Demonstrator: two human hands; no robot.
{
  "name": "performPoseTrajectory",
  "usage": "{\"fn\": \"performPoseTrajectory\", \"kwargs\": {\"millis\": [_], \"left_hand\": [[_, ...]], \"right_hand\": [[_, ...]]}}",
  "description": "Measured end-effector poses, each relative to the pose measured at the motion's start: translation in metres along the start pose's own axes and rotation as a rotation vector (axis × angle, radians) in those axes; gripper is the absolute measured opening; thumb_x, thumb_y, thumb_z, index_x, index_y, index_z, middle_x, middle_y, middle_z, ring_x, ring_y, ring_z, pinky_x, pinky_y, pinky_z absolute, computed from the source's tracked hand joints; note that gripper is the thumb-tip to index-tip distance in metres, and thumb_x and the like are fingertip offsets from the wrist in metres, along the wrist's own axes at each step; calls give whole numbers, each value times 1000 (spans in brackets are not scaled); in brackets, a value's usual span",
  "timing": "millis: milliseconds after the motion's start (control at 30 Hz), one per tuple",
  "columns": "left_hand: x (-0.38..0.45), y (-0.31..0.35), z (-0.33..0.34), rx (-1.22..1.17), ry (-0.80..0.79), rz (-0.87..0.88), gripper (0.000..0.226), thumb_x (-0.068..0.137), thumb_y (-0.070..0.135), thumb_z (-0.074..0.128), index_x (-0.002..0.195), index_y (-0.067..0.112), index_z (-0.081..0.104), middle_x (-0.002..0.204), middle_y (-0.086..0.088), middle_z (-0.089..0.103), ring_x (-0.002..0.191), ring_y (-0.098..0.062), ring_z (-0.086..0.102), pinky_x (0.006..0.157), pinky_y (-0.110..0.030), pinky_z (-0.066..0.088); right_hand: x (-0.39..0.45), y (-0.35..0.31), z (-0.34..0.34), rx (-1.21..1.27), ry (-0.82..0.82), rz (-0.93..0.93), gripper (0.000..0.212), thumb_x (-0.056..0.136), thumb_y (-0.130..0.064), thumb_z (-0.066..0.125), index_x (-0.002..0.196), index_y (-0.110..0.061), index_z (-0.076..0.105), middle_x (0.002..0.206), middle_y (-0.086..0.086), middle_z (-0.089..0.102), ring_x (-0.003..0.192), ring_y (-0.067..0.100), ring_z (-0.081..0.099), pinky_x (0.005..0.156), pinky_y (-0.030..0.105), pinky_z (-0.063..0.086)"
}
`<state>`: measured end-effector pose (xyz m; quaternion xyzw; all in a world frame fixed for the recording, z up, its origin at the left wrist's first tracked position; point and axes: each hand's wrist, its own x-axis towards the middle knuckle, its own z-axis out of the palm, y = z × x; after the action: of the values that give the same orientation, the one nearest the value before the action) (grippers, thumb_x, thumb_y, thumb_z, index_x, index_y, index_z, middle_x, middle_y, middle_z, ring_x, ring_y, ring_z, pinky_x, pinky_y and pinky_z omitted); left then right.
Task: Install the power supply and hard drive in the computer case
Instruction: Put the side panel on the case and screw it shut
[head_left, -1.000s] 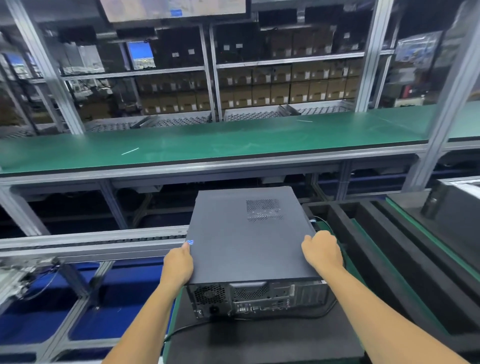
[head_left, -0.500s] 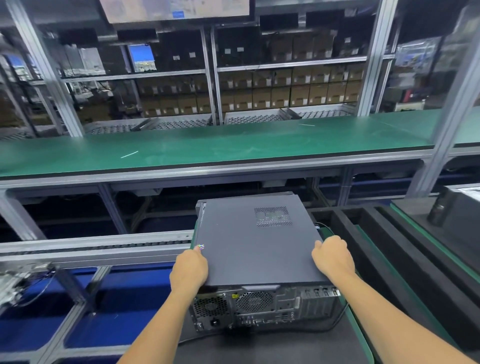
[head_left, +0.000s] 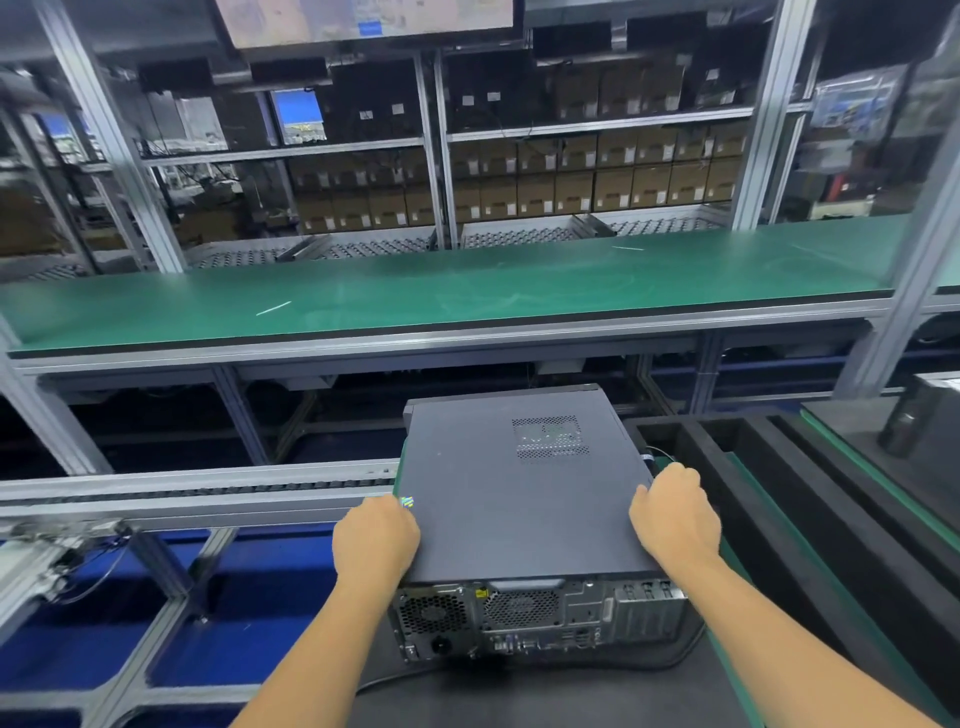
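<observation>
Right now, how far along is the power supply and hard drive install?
Looks late stage: the computer case lies flat with its side panel covering it, and a fan grille sits in the rear. In hand: left hand and right hand grip the panel's side edges. Left: seating the panel; the drive inside is hidden.

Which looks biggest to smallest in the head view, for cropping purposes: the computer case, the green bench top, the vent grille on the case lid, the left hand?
1. Green bench top
2. Computer case
3. Left hand and vent grille look about alike; the hand is nearer the camera, so no ranking.
</observation>
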<state>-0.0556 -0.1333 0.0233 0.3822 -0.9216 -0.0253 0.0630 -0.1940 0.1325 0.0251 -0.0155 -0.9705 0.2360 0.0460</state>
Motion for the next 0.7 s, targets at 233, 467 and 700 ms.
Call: {"fn": "performPoseTrajectory", "kwargs": {"millis": [233, 467, 700], "left_hand": [[4, -4, 12, -511, -21, 47, 18, 94, 31, 44, 96, 13, 45, 102, -6, 53, 85, -25, 52, 71, -37, 43], [-3, 6, 26, -505, -142, 81, 32, 98, 40, 33, 117, 15, 37, 123, -3, 50, 104, -24, 52, 87, -45, 46], [11, 5, 31, -134, -156, 262, 58, 103, 37, 12, 153, 13, -1, 161, 0, -7, 148, -14, -5, 120, -43, 6]], "right_hand": [[-2, 2, 5, -219, -87, -288, 43, 102, -42, 40, 134, -14, 41, 133, 8, 43, 118, 27, 46, 92, 39, 43], [-1, 8, 12, -262, -123, -309, 51, 104, -43, 27, 147, -15, 31, 149, 10, 34, 124, 28, 46, 98, 40, 41], [0, 10, 19, -321, -138, -385, 67, 103, -48, 29, 154, -5, 21, 164, 8, 14, 149, 23, 20, 117, 40, 27]]}}
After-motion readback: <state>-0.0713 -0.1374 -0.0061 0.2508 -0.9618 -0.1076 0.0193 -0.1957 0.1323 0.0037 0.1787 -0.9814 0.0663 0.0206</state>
